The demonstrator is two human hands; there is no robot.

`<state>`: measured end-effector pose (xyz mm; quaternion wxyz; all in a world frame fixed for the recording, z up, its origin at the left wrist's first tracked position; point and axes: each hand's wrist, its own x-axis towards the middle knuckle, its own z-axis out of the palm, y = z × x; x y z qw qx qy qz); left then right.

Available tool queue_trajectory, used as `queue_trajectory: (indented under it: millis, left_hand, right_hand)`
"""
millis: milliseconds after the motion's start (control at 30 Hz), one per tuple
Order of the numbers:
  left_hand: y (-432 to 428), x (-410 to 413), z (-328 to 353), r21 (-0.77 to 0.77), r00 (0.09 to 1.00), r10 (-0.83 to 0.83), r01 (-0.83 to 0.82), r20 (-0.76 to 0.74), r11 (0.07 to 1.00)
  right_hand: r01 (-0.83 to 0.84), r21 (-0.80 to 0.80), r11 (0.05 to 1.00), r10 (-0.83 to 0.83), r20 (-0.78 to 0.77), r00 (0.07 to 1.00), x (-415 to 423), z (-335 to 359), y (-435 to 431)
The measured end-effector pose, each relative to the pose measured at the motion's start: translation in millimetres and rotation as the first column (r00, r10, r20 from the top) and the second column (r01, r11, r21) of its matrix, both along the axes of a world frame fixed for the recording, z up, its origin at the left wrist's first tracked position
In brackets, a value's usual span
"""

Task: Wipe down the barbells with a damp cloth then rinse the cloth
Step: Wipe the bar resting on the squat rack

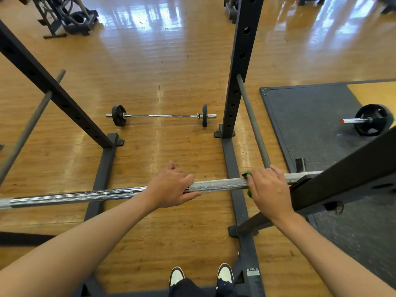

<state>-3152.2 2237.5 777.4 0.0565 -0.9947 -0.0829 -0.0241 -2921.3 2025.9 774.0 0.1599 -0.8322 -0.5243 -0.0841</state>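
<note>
Two dark sneakers (pixel 201 275) with white toes stand on the wooden floor (pixel 171 71) at the bottom edge of the head view, and both bare forearms reach forward over them. Just beyond, a barbell (pixel 218 184) lies crosswise at about waist height in a black squat rack (pixel 240 61). Its chrome left part runs out of frame, and its right end passes behind a slanted rack beam.

The left hand (pixel 171 185) holds the bar near its middle, fingers laid over the top and thumb underneath, closed loosely round it. The right hand (pixel 270 189) is curled firmly over the knurled section just beside the beam, clamping a green cloth (pixel 246 174) against the bar. Only small bits of the cloth peek out above and below the fingers.

Farther off, a second barbell (pixel 160 115) with small black plates rests on the floor between the rack's uprights. To the right, a dark rubber mat (pixel 317 125) carries the plate-loaded end of a third barbell (pixel 372 120).
</note>
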Motion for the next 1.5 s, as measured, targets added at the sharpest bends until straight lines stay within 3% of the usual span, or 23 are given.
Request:
queue_trajectory:
  millis: [67,133,233,333,467,633,733,867,1000,1100,1167,1233,1333,1500]
  left_hand:
    - [-0.4,0.3,0.7,-0.003,1.000,0.007,-0.007,-0.026,1.000]
    - [-1.0,0.8,0.6,-0.006,0.999,0.015,-0.015,-0.047,1.000]
    - [-0.9,1.0,1.4,0.002,0.998,0.022,-0.022,-0.061,1.000]
    - [-0.7,0.3,1.0,0.002,0.997,0.041,-0.041,-0.068,0.999]
    - [1.7,-8.5,1.6,-0.014,0.999,0.036,-0.036,0.000,0.999]
    - [16.4,-41.1,3.2,0.013,0.997,0.024,-0.025,0.080,1.000]
    - [30.2,-60.8,6.3,0.043,1.000,0.021,-0.022,0.020,0.999]
    - [40.4,-72.9,2.3,-0.049,0.995,0.011,-0.016,-0.104,0.999]
    - [42.9,-71.3,3.1,-0.064,0.997,-0.041,0.036,-0.072,0.997]
    - [43.1,-73.0,3.5,-0.057,0.996,-0.052,0.048,-0.073,0.997]
    - [42.4,-71.9,5.0,-0.055,0.995,-0.047,0.042,-0.093,0.998]
    - [41.9,-71.0,5.8,-0.072,0.992,-0.047,0.039,-0.114,0.997]
    - [44.0,-70.7,5.8,-0.067,0.992,-0.051,0.044,-0.112,0.997]
    - [44.0,-71.0,5.4,-0.071,0.992,-0.057,0.049,-0.112,0.996]
  right_hand:
    - [0.132,-0.086,0.987,-0.138,-0.062,0.989,-6.0,5.2,18.7]
    - [0.150,-0.161,0.976,-0.166,-0.094,0.982,-22.1,11.0,39.8]
    - [0.069,-0.135,0.988,-0.086,-0.130,0.988,-60.0,11.8,62.3]
    - [-0.032,0.020,0.999,0.035,-0.146,0.989,-92.9,0.6,57.6]
    - [-0.247,0.023,0.969,0.246,0.038,0.968,-56.5,-7.2,21.3]
    - [0.128,-0.120,0.985,-0.131,-0.022,0.991,-34.1,10.4,33.5]
    - [0.088,-0.230,0.969,-0.112,-0.096,0.989,-68.4,17.5,73.1]
    - [-0.014,-0.121,0.993,-0.005,-0.160,0.987,-122.7,13.5,90.9]
    - [-0.182,-0.001,0.983,0.182,-0.004,0.983,-112.3,-3.7,54.1]
    - [-0.081,-0.024,0.996,0.082,0.045,0.996,-85.2,0.3,35.1]
    - [0.047,-0.075,0.996,-0.045,0.023,0.999,-80.0,8.3,44.3]
    - [0.152,-0.239,0.959,-0.167,-0.047,0.985,-83.8,19.7,67.2]
    - [0.087,-0.384,0.919,-0.135,-0.100,0.986,-112.2,25.8,105.4]
    - [-0.084,-0.067,0.994,0.080,-0.061,0.995,-149.4,0.2,82.4]
